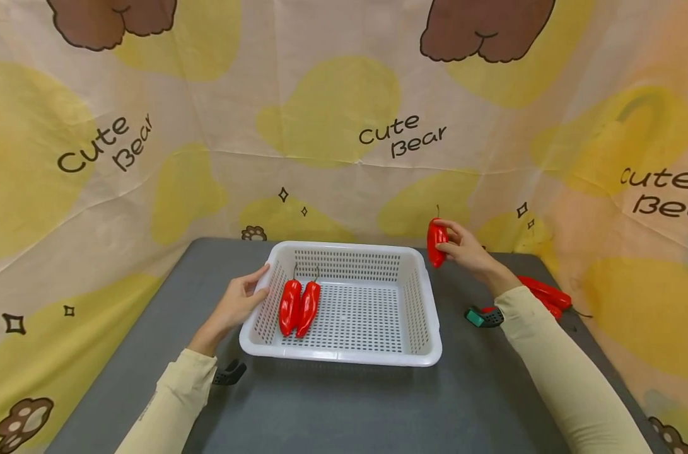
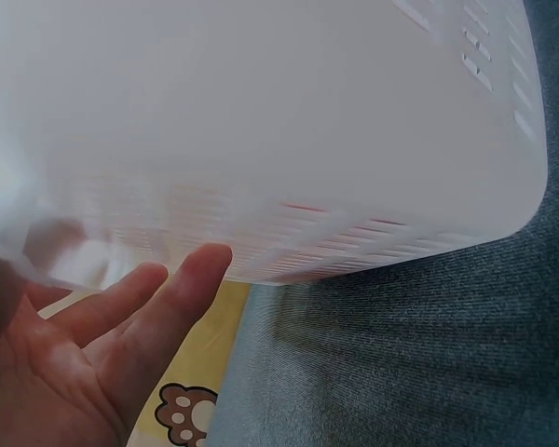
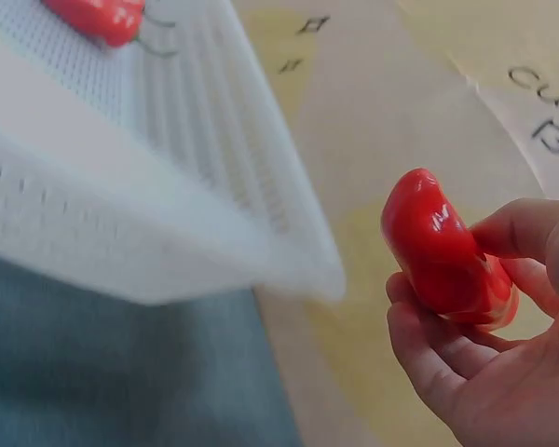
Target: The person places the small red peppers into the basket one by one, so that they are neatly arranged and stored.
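My right hand [image 1: 463, 249] pinches a red chili pepper [image 1: 436, 243] between thumb and fingers, raised beyond the basket's far right corner with its stem upward. In the right wrist view the pepper's rounded end [image 3: 424, 223] faces the camera. The white plastic basket [image 1: 344, 356] has slotted walls and a perforated floor. Its left rim is held by my left hand [image 1: 238, 306], thumb at the rim and fingers along the outer wall. Inside, two red peppers, one left [image 1: 289, 309] and one right [image 1: 309, 309], lie side by side against the left wall, stems pointing away.
More red peppers [image 1: 548, 295] lie on the grey table [image 1: 344, 410] at the right, partly hidden behind my right forearm. A printed cloth [image 1: 332, 113] hangs behind the table and along its sides. Both wrists wear dark straps.
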